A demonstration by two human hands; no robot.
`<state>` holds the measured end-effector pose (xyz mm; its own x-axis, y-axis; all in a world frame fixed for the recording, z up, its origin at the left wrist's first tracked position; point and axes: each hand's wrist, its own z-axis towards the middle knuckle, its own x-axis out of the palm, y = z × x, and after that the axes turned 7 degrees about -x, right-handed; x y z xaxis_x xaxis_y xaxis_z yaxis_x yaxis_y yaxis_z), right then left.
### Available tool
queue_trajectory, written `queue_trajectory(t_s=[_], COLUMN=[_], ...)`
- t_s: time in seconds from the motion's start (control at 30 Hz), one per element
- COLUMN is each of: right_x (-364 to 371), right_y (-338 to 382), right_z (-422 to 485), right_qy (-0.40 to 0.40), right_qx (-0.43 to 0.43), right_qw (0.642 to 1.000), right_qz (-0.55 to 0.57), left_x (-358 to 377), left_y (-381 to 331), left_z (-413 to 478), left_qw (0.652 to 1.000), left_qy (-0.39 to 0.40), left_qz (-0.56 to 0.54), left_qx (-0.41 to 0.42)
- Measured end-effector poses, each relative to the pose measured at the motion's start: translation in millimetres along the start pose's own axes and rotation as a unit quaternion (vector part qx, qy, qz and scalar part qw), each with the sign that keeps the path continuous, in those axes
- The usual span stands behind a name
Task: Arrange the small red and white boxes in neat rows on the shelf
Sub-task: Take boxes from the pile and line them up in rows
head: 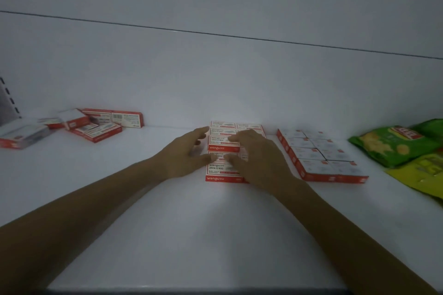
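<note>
A block of small red and white boxes [223, 170] lies in two columns in the middle of the white shelf [191, 223]. My left hand [184, 155] touches the block's left side with spread, nearly straight fingers. My right hand [259, 155] lies flat on top of the block and hides most of its right column. A second neat block of boxes [321, 155] sits just to the right. A loose heap of the same boxes [96, 124] lies at the back left, some tilted on others.
Green and yellow snack bags [398, 143] lie at the right edge of the shelf. A white box [24, 136] sits at the far left, below a slotted shelf upright [9, 100]. The shelf's back wall rises right behind the boxes.
</note>
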<state>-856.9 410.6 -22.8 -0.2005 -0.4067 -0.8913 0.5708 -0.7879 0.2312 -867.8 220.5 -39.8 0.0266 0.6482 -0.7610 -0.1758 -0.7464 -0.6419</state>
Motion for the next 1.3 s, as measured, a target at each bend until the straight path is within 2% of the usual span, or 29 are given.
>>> queue_trajectory(t_s=[0.23, 0.47, 0.7, 0.8, 0.97, 1.17, 1.23, 1.3], right_x=[-9.6, 24.9, 61.2, 69.3, 101.8, 131.4, 133.3, 130.4], right_y=[25.5, 81.7, 150.4, 177.8, 207.7, 222.6, 224.1, 228.4], right_z=[0.1, 18.6, 53.3, 72.3, 109.3, 134.8, 126.1, 117.3], right_qy=[0.003, -0.03, 0.049, 0.092, 0.112, 0.143, 0.124, 0.065], right_qx=[-0.055, -0.144, -0.21, -0.191, -0.169, -0.111, -0.122, -0.124], right_qw=[0.998, 0.989, 0.976, 0.977, 0.979, 0.984, 0.985, 0.99], right_qz=[-0.029, 0.016, 0.014, 0.019, -0.014, -0.005, -0.015, -0.008], left_x=[-20.2, -58.8, -117.6, -138.1, -158.0, -172.7, -173.6, -172.6], left_y=[6.2, 49.5, 100.5, 118.2, 140.7, 158.9, 160.4, 159.9], left_z=[-23.2, -67.4, -117.6, -132.8, -145.8, -133.6, -124.8, -114.5], left_qw=[0.995, 0.988, 0.977, 0.978, 0.981, 0.983, 0.983, 0.983], left_qy=[-0.015, -0.045, -0.06, -0.081, -0.095, -0.11, -0.119, -0.127], left_qz=[0.099, 0.141, 0.185, 0.175, 0.157, 0.146, 0.131, 0.114], left_qx=[-0.004, -0.031, -0.083, -0.084, -0.061, 0.022, 0.045, 0.064])
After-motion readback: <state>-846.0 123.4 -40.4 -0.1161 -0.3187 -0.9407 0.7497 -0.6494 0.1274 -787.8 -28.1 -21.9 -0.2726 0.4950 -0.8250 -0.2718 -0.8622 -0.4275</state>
